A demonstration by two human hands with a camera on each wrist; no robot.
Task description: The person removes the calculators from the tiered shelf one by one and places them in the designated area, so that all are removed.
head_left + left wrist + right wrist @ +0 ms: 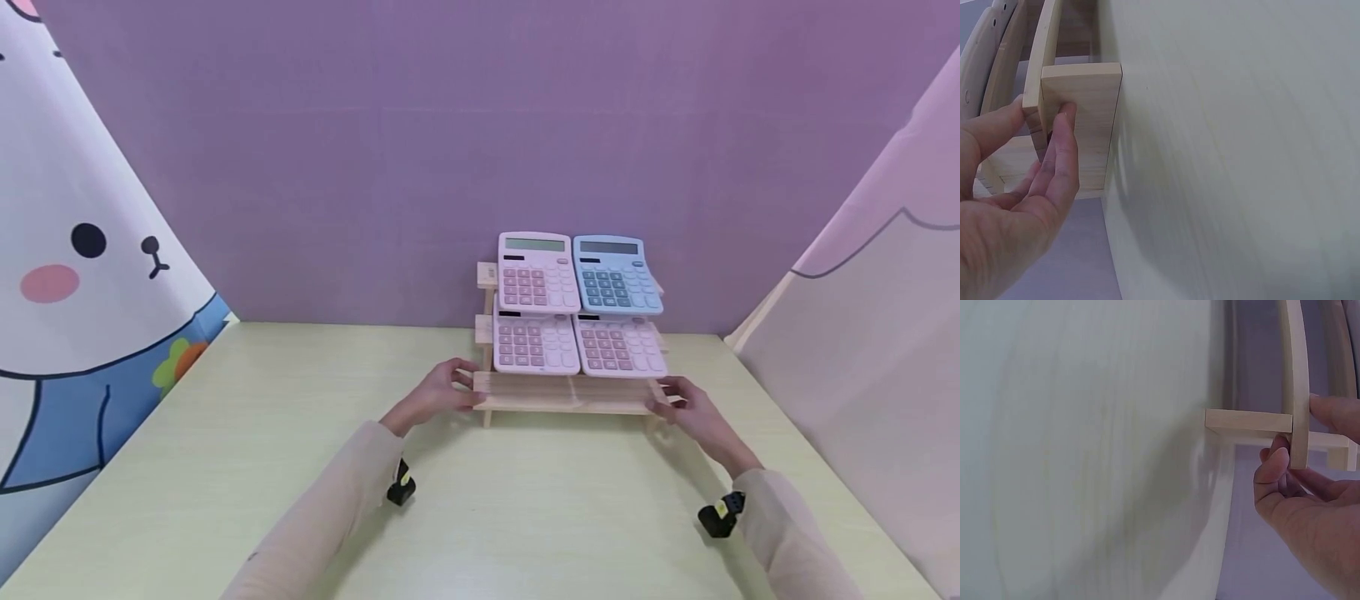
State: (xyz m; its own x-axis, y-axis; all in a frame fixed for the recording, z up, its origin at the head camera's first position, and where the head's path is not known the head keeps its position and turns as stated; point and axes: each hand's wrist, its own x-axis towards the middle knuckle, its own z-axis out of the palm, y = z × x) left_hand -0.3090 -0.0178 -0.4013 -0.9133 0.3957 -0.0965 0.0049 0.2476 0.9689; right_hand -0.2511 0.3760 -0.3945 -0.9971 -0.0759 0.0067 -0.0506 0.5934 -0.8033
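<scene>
A tiered wooden rack (532, 392) stands at the table's back, its lowest shelf bare. Two pink calculators (536, 346) lean on the middle tier; above them are a pink one and a blue calculator (618, 279). My left hand (438, 390) grips the lowest shelf's left end; in the left wrist view that hand (1029, 181) has its thumb above the board and fingers beneath. At the right end my right hand (697, 417) pinches the same shelf. The right wrist view shows this hand (1310, 500) with thumb and curled fingers on opposite faces of the board (1297, 381).
The pale table (540, 517) extends in front of the rack. Behind it hangs a purple cloth (375, 167). A cartoon-printed cloth (112, 250) borders the left side, and a pale cloth (885, 333) the right.
</scene>
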